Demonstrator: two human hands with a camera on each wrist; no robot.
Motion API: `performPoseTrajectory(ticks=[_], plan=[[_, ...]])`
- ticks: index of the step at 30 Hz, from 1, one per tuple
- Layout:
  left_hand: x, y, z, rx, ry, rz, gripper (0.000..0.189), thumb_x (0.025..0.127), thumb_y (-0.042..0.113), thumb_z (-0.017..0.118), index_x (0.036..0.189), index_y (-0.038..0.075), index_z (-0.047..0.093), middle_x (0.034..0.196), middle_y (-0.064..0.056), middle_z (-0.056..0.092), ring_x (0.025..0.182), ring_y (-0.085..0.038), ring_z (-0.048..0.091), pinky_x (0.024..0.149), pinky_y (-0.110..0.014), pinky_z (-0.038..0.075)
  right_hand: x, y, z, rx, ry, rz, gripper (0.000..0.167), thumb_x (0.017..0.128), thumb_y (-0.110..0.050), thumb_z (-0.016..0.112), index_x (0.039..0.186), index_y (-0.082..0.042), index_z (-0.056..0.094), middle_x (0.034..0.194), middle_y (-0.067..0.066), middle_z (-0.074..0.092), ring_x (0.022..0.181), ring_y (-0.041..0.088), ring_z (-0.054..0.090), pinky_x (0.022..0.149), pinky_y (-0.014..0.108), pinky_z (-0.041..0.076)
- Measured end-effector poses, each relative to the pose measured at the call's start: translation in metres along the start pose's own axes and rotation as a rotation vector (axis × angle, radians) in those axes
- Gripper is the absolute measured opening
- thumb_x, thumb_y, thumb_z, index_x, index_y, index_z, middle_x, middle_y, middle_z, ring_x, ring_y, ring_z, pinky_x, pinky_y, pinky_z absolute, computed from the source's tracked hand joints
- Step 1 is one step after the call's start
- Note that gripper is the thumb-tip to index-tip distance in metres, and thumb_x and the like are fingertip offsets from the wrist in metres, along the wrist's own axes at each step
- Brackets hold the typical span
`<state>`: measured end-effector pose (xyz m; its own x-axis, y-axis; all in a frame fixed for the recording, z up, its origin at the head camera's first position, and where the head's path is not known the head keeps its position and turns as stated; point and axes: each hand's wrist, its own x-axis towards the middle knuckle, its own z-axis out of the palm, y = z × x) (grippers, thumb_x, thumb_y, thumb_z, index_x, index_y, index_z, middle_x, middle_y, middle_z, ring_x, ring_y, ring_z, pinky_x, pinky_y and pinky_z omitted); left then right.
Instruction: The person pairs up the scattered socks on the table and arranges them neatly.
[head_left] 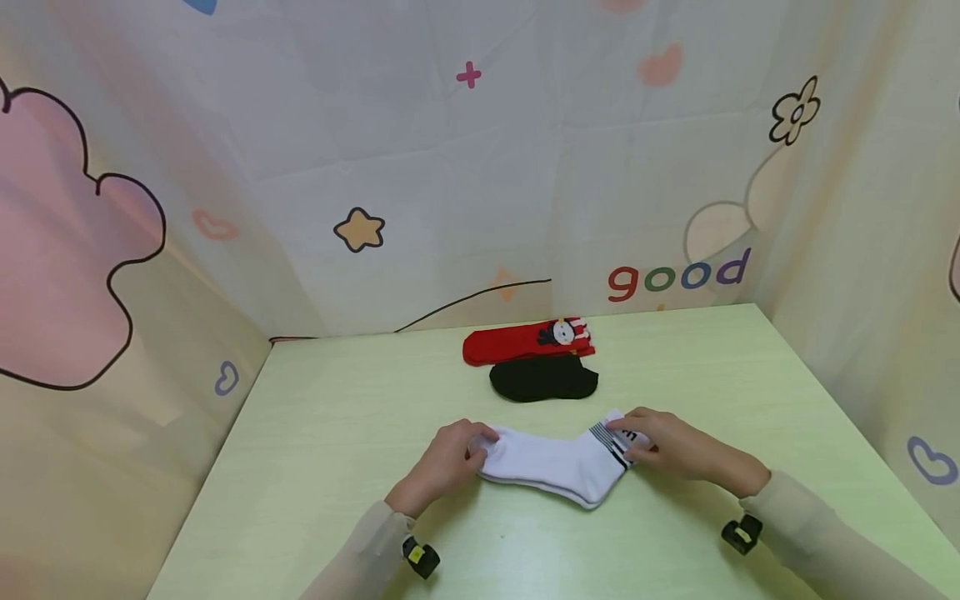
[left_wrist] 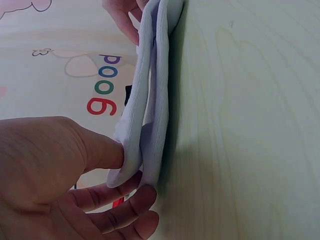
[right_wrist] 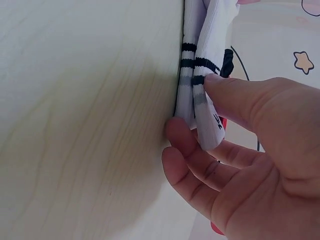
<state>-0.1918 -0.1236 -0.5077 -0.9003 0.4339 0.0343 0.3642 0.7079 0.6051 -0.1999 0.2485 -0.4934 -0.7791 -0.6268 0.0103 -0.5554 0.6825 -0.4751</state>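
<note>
Two white socks lie one on top of the other near the table's front, toes to the left. My left hand pinches the toe end; in the left wrist view its thumb presses the upper sock while fingers curl beneath. At the striped cuffs, my right hand grips the upper sock between thumb and fingers, its fingertips touching the lower cuff. A slim gap shows between the two layers in both wrist views. Black socks lie just behind the white ones.
Behind the black socks, touching them, are red socks with a cartoon figure at the cuff. The pale wooden table ends at a printed curtain at the back. Curtain also hangs along both sides.
</note>
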Motion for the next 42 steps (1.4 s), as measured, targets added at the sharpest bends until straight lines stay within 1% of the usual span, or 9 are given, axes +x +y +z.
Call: performPoseTrajectory(ticks=[12,17,21,25,28,31,35,38,42], plan=[[-0.002,0.003,-0.006,-0.009,-0.017,-0.007,0.022,0.098,0.008,0.064,0.118,0.009,0.074,0.109,-0.005,0.068,0.081,-0.016,0.052,0.071,-0.027,0.047,-0.002,-0.003,-0.007,0.026,-0.036,0.025,0.042,0.097,-0.016,0.071,0.137,-0.005,0.064,0.128,0.019,0.063,0.108,0.027,0.061,0.087,0.038,0.055],[-0.004,0.004,-0.009,-0.008,-0.015,0.008,0.022,0.098,0.009,0.065,0.118,0.008,0.074,0.106,-0.005,0.066,0.077,-0.016,0.052,0.069,-0.026,0.047,-0.002,-0.003,-0.012,0.04,-0.062,0.021,0.041,0.096,-0.013,0.071,0.136,-0.005,0.064,0.126,0.019,0.062,0.096,0.022,0.058,0.077,0.031,0.054],[-0.005,0.005,-0.009,0.006,0.016,0.014,0.021,0.097,0.009,0.066,0.116,0.006,0.074,0.111,-0.007,0.064,0.093,-0.02,0.058,0.085,-0.035,0.053,-0.003,-0.004,-0.015,0.038,-0.066,0.032,0.043,0.096,-0.015,0.072,0.137,-0.005,0.064,0.127,0.018,0.062,0.088,0.018,0.057,0.073,0.028,0.053],[-0.008,0.009,-0.009,0.019,0.07,0.04,0.02,0.096,0.01,0.068,0.115,0.006,0.074,0.115,-0.007,0.062,0.11,-0.025,0.059,0.1,-0.045,0.051,-0.003,-0.006,-0.019,-0.029,-0.035,0.056,0.043,0.095,-0.019,0.074,0.136,-0.009,0.065,0.129,0.015,0.063,0.102,0.025,0.061,0.087,0.042,0.057],[-0.01,0.014,-0.008,0.042,0.097,0.058,0.02,0.097,0.013,0.07,0.115,0.007,0.074,0.116,-0.005,0.063,0.111,-0.024,0.059,0.1,-0.044,0.05,-0.004,-0.01,-0.019,-0.079,0.007,0.049,0.042,0.094,-0.022,0.075,0.135,-0.013,0.067,0.13,0.011,0.064,0.116,0.032,0.058,0.097,0.053,0.052],[-0.013,0.02,-0.006,0.068,0.109,0.084,0.022,0.096,0.019,0.072,0.116,0.009,0.074,0.119,-0.005,0.064,0.114,-0.025,0.058,0.101,-0.044,0.05,-0.006,-0.014,-0.017,-0.094,0.057,0.004,0.043,0.092,-0.021,0.078,0.134,-0.015,0.068,0.131,0.01,0.063,0.118,0.033,0.055,0.096,0.053,0.052],[-0.017,0.025,-0.001,0.121,0.136,0.164,0.031,0.093,0.022,0.078,0.121,0.009,0.072,0.131,-0.012,0.063,0.125,-0.03,0.056,0.105,-0.047,0.048,-0.008,-0.02,-0.013,-0.083,0.089,-0.041,0.051,0.089,-0.026,0.081,0.137,-0.018,0.066,0.14,0.013,0.058,0.126,0.036,0.052,0.098,0.054,0.051],[-0.02,0.027,0.003,0.152,0.141,0.214,0.04,0.09,0.025,0.081,0.126,0.011,0.069,0.139,-0.016,0.06,0.132,-0.032,0.053,0.108,-0.049,0.045,-0.008,-0.024,-0.01,-0.06,0.075,-0.041,0.058,0.088,-0.036,0.082,0.141,-0.021,0.063,0.147,0.014,0.054,0.133,0.038,0.048,0.101,0.057,0.05],[-0.023,0.03,0.008,0.155,0.11,0.24,0.048,0.089,0.03,0.082,0.132,0.014,0.067,0.144,-0.014,0.058,0.137,-0.03,0.049,0.11,-0.047,0.045,-0.007,-0.027,-0.004,-0.024,0.038,-0.036,0.065,0.087,-0.043,0.082,0.144,-0.022,0.06,0.151,0.014,0.05,0.137,0.038,0.045,0.103,0.058,0.047]])
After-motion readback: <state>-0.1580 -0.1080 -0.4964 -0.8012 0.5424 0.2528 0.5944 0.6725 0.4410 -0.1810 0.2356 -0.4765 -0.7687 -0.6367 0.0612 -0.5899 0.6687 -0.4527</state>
